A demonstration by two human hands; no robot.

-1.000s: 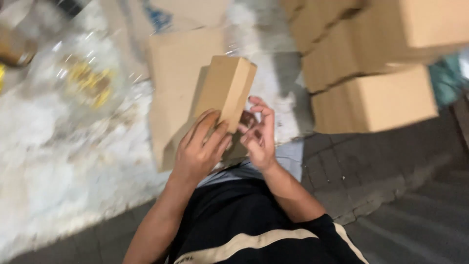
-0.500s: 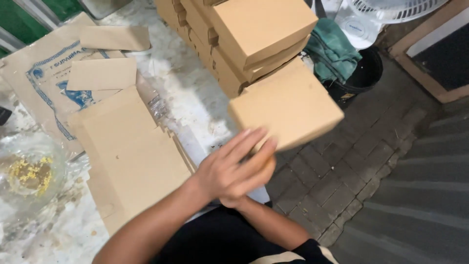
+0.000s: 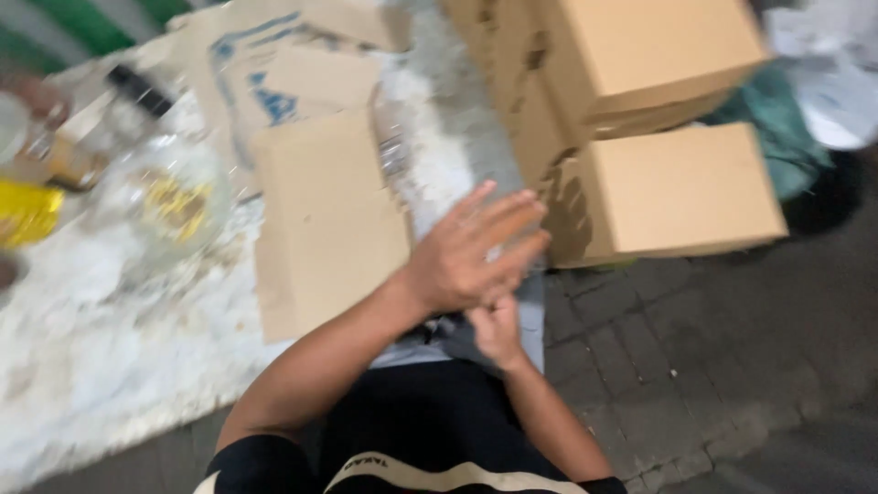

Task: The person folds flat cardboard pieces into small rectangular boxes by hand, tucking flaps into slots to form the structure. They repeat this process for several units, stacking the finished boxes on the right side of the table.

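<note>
My left hand (image 3: 471, 247) hangs in the middle of the view with its fingers spread, holding nothing. Just below it my right hand (image 3: 494, 329) is half hidden by the left one and looks empty too. To the right, a brown cardboard box (image 3: 672, 192) rests on the ground at the foot of a stack of similar closed boxes (image 3: 604, 55). Both hands are a short way left of that box and not touching it. A flat sheet of brown cardboard (image 3: 325, 224) lies to the left of my hands.
A white fluffy mat (image 3: 110, 348) covers the ground at left, with a clear plastic bag of yellow bits (image 3: 169, 206) and more flattened cardboard (image 3: 274, 82) on it. Dark paving bricks (image 3: 695, 366) lie at right. A green bag (image 3: 777, 128) sits behind the boxes.
The folded box that my hands held a second ago has left them and now sits at the foot of the stack. Both hands have pulled back and opened. The view has swung right.
</note>
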